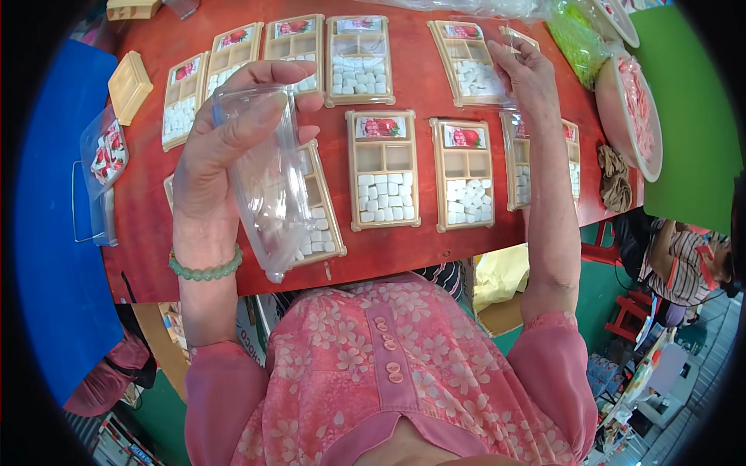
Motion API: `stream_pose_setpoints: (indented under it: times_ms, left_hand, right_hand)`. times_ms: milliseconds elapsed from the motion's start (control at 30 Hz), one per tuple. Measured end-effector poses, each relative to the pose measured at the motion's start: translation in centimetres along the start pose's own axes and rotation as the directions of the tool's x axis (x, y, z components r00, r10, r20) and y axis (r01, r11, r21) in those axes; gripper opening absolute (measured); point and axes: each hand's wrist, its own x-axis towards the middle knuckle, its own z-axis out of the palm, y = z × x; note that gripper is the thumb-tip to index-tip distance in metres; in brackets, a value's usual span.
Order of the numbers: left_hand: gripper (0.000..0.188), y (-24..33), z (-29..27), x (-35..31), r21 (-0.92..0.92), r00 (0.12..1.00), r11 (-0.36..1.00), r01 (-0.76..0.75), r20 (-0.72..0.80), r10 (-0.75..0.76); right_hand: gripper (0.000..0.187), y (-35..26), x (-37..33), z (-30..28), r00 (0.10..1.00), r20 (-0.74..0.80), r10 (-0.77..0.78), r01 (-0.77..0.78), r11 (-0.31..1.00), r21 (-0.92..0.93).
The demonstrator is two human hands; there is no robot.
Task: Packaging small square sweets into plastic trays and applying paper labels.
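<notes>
Above the red table (pixel 423 244), the left hand (pixel 208 151) grips a clear plastic cover (pixel 272 182), thumb and fingers around its upper end. Well apart, the right hand (pixel 528 78) curls near beige trays (pixel 398 158); whether it clamps anything cannot be told. Between the hands, white pieces (pixel 386 198) occupy the trays' near compartments.

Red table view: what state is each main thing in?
Left hand: gripping clear plastic
Clear plastic: raised, tilted
Right hand: fingers curled
Center tray: middle compartments bare, bottom one packed with white pieces
Pale bowl: filled with pink items
Green-filled bag: cannot tell whether sealed
</notes>
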Motion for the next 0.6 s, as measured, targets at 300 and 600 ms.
stream_pose_setpoints:
  times_ms: [300,600]
  left_hand:
    - [0.045,-0.5,-1.7,0.4,-0.052,0.999,0.999,-0.013,-0.037,0.011]
    - [0.047,-0.9,-2.3,0.6,-0.054,1.000,0.998,-0.017,-0.022,0.015]
  right_hand:
    - [0.033,-0.7,1.4,1.1,0.998,-0.008,-0.061,0.060,0.995,-0.079]
    - [0.045,1.5,3.2,0.5,0.989,0.011,-0.146,0.140,0.925,-0.352]
